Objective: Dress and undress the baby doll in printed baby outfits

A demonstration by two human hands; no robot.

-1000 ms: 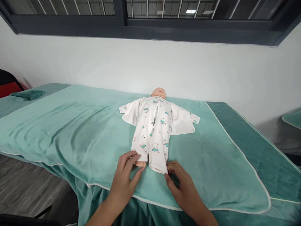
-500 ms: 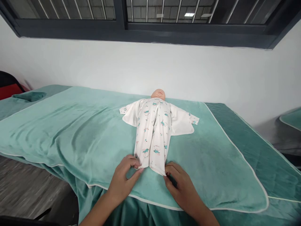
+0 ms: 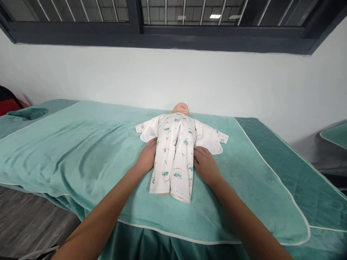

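Observation:
A baby doll (image 3: pixel 180 108) lies on its back on a green blanket (image 3: pixel 108 151), only its head and a bit of foot bare. White baby trousers (image 3: pixel 173 166) with teddy prints cover its front up to the chest. Beneath them a white baby top (image 3: pixel 208 139) spreads out, both sleeves stretched sideways. At the left edge of the trousers, my left hand (image 3: pixel 147 156) is closed with its fingertips partly hidden by the cloth. My right hand (image 3: pixel 206 164) has curled fingers on the opposite edge, about level with the doll's hips.
Under the blanket is a darker green bed cover (image 3: pixel 282 169) that hangs over the front edge. Behind the bed stands a white wall (image 3: pixel 162 76) below a dark-framed window (image 3: pixel 217 36). A red and black object (image 3: pixel 9 104) is at the far left.
Both hands have moved up from the trouser hems to the sides of the trousers. The hems now lie loose on the blanket, with a bit of foot showing at the left one.

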